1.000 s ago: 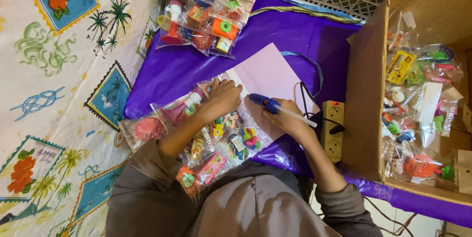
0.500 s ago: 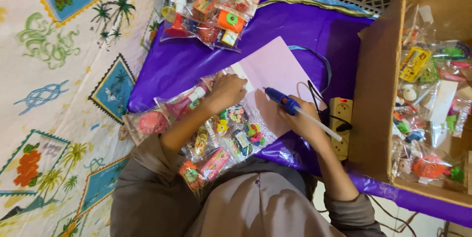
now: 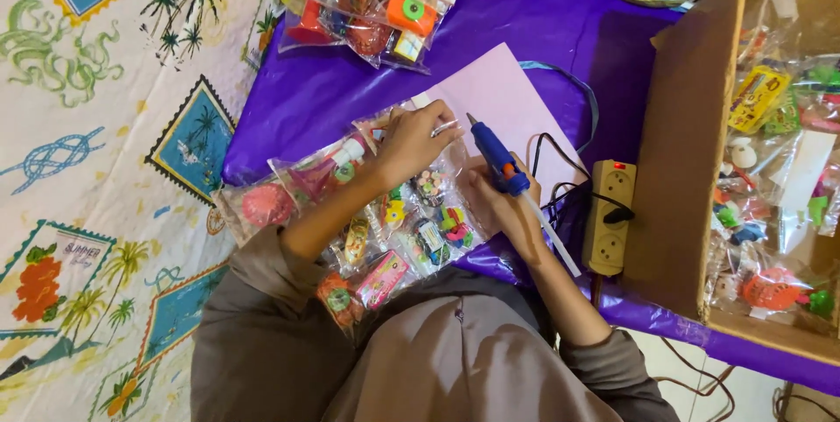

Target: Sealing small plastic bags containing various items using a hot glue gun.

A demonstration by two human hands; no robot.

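**Glue gun over a slippery toy pack**

Right hand (image 3: 499, 199) is wrapped around the blue glue gun (image 3: 494, 158), nozzle pointing up and away toward the pink card sheet (image 3: 499, 94). A white glue stick (image 3: 551, 238) pokes out the back, past the wrist. Left hand (image 3: 411, 138) is pressed flat-ish, fingers curled, on the top edge of the clear toy pack (image 3: 411, 221) — pinning it rather than lifting it.

The pack lies on the purple surface (image 3: 332, 90), partly over the pink sheet and running down toward the person's lap.

Handling, as I judge it:
- Pack: light, floppy, film looks slick — it will slide on the glossy purple cover. Best held at the top edge, where the left hand is, not by the bulging pockets.
- Small toys inside look loose and will shift if tilted.
- Gun: rigid, light; take it by the body only — tip is likely hot, and thin film would melt on contact.
- Cord runs to the power strip (image 3: 608, 216), just beside the right wrist — snag risk.

Cardboard box (image 3: 682, 168) of more packs sits to the right.
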